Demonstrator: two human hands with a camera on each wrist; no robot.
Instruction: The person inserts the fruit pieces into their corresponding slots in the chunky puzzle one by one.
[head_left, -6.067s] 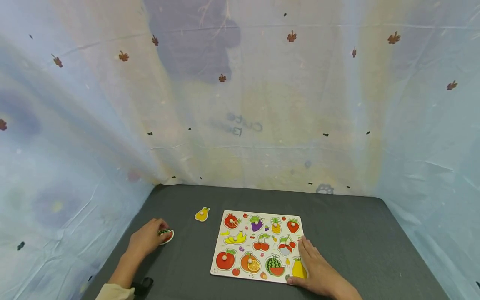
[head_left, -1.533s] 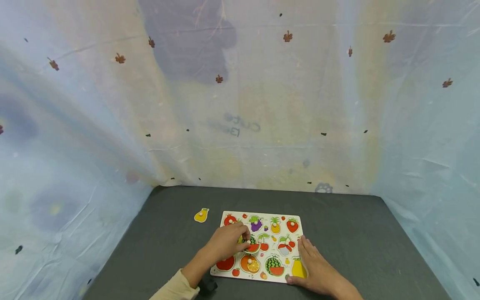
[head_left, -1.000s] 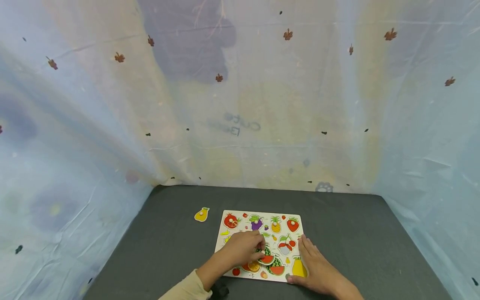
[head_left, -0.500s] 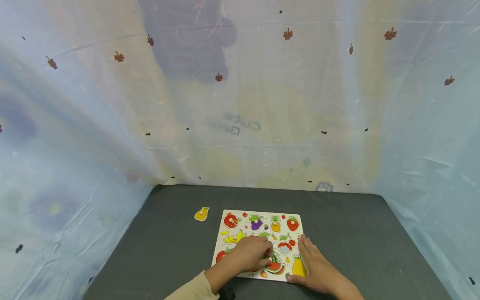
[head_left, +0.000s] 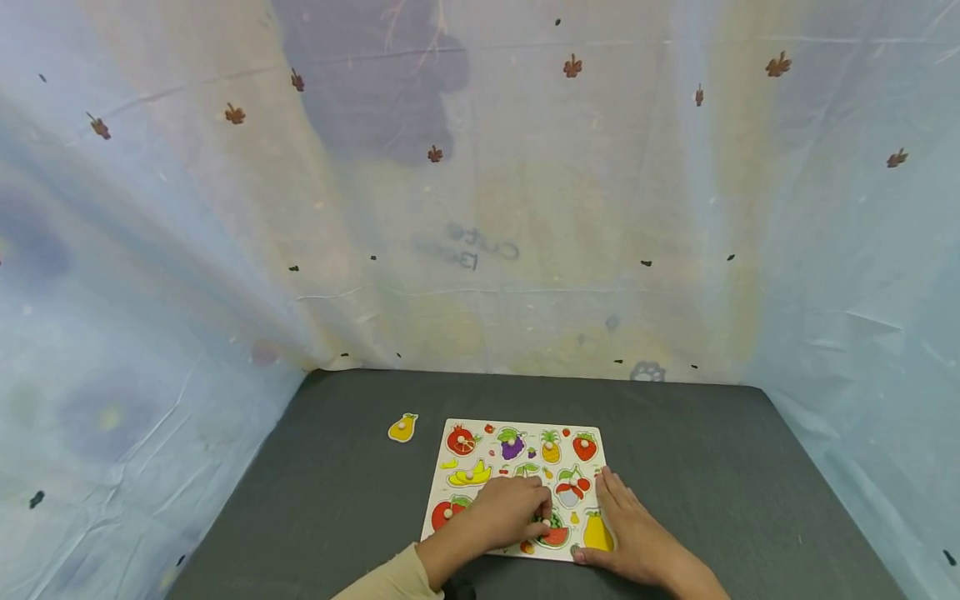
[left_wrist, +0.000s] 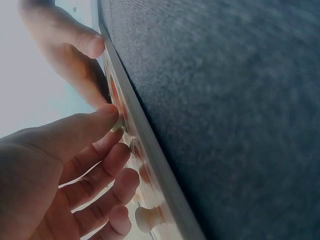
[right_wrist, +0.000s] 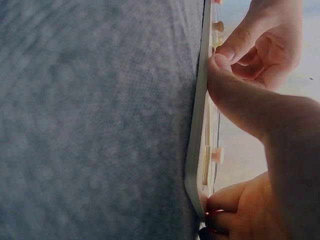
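Note:
My left hand point(head_left: 510, 510) is over the lower middle of a white fruit peg puzzle board point(head_left: 442, 483). Its thumb and index finger pinch the knob point(left_wrist: 118, 125) of a watermelon puzzle piece point(head_left: 556, 536), which lies over the board's watermelon spot; whether it sits flush I cannot tell. The other fingers curve loosely beside it in the left wrist view. My right hand point(head_left: 637, 533) rests along the board's right edge, fingers extended and thumb at the lower corner. A yellow pear piece point(head_left: 402, 427) lies loose beyond the board's upper left.
The board holds several knobbed pieces, among them bananas point(head_left: 470, 475), grapes point(head_left: 512, 446) and a strawberry point(head_left: 585, 447). A yellow pear shape point(head_left: 597, 533) shows by the right hand. The dark grey tabletop point(head_left: 712, 467) is bordered by a patterned curtain point(head_left: 480, 333).
My left hand picked the watermelon piece up from the table's left side and carried it right across the board onto the watermelon spot. The right hand has stayed on the edge.

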